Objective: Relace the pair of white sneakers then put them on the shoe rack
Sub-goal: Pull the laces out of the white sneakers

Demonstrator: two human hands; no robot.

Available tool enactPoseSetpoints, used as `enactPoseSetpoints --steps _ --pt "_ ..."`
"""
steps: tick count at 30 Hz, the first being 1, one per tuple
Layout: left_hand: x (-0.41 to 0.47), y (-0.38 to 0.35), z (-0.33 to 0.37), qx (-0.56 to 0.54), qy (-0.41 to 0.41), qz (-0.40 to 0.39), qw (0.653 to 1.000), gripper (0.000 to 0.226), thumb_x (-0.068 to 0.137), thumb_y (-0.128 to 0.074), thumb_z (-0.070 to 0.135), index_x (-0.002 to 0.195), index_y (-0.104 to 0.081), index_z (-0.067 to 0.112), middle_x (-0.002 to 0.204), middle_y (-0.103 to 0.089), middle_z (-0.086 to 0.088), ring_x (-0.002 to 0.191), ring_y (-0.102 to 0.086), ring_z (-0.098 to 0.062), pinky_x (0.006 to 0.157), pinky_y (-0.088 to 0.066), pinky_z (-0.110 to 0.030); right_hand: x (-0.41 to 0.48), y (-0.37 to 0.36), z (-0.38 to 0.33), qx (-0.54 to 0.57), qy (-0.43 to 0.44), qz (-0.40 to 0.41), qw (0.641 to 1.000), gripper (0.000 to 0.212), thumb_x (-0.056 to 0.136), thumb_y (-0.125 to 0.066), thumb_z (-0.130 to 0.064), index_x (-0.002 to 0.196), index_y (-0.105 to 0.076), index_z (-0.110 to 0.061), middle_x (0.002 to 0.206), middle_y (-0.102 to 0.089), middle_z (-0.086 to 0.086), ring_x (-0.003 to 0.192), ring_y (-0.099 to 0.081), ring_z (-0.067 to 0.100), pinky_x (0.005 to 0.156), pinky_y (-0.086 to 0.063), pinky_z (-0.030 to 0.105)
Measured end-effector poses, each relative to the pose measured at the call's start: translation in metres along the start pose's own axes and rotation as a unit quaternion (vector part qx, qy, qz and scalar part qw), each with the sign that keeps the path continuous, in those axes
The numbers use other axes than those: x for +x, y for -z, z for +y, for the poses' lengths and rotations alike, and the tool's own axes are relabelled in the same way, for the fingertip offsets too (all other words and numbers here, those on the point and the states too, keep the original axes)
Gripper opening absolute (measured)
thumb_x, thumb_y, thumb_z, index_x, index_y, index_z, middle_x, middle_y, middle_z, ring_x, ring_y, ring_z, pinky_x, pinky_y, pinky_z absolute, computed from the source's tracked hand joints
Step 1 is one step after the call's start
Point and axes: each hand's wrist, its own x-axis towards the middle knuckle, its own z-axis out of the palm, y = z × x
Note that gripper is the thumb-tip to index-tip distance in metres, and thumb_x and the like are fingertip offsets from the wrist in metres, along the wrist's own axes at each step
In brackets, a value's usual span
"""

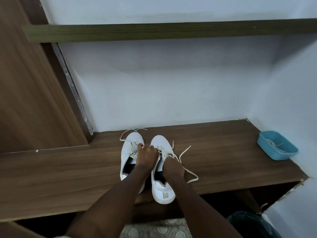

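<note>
**Two white sneakers, both hands at the laces**

The pair stands side by side on the brown wooden surface [68, 169], toes to the pale wall, heels at the front edge; both are plain white low-tops with thick white soles and dark insides. The left sneaker [133, 138] is laced only over its lower eyelets, and the loose left lace [127, 133] curls round its toe onto the wood. The right sneaker [163, 191] has a greyish tab on its heel; the right lace [188, 176] trails off its outer side in long cream loops across the surface.

The left hand [147, 152] lies knuckles-up between the two tongues, fingers bent down onto the eyelet rows; whether they pinch a lace is hidden. The right hand [171, 166], a ring on one finger, has its fingers curled round the right lace at the sneaker's upper eyelets.

Well apart to the right, by the wall, sits a blue plastic tub [267, 145] with pale laces inside; a dark shelf [171, 31] runs overhead.
</note>
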Motion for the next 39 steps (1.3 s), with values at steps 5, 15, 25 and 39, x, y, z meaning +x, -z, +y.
enactPoseSetpoints --steps 5,15,25,39 --pt "-0.003 0.008 -0.008 0.013 0.057 -0.005 0.998 0.031 0.091 -0.04 0.002 0.107 -0.063 0.016 0.107 -0.064 -0.003 0.111 -0.052 -0.023 0.108 -0.023 -0.044 -0.002 -0.001 -0.001 -0.011 -0.001 0.0 1.0 0.037 0.097 -0.033 -0.012 0.133 -0.041 -0.008 0.132 -0.053 0.006 0.122 -0.052 0.023 0.096 -0.044 0.032" --pt "-0.002 0.012 -0.027 0.006 0.114 -0.02 0.993 0.029 0.094 -0.038 0.008 0.11 -0.059 0.018 0.112 -0.061 -0.001 0.113 -0.051 -0.021 0.104 -0.027 -0.041 -0.004 0.004 -0.002 -0.026 -0.004 0.0 1.0 0.034 0.096 -0.036 -0.007 0.129 -0.046 -0.008 0.129 -0.055 0.007 0.121 -0.053 0.023 0.092 -0.046 0.031" --pt "-0.005 0.006 -0.001 -0.012 -0.035 0.0 0.999 0.03 0.092 -0.042 0.011 0.108 -0.066 0.018 0.105 -0.066 -0.004 0.112 -0.054 -0.024 0.104 -0.024 -0.041 -0.008 0.008 -0.003 -0.019 -0.002 0.002 1.0 0.033 0.098 -0.034 -0.009 0.129 -0.046 -0.009 0.13 -0.054 0.008 0.122 -0.053 0.024 0.094 -0.044 0.032" --pt "-0.009 0.003 -0.036 0.018 0.106 0.016 0.994 0.035 0.091 -0.036 0.005 0.11 -0.062 0.02 0.107 -0.064 -0.001 0.111 -0.053 -0.02 0.103 -0.027 -0.036 -0.011 0.01 -0.005 -0.024 -0.001 -0.003 1.0 0.032 0.096 -0.035 -0.007 0.126 -0.048 -0.009 0.128 -0.056 0.008 0.12 -0.053 0.023 0.092 -0.045 0.03"
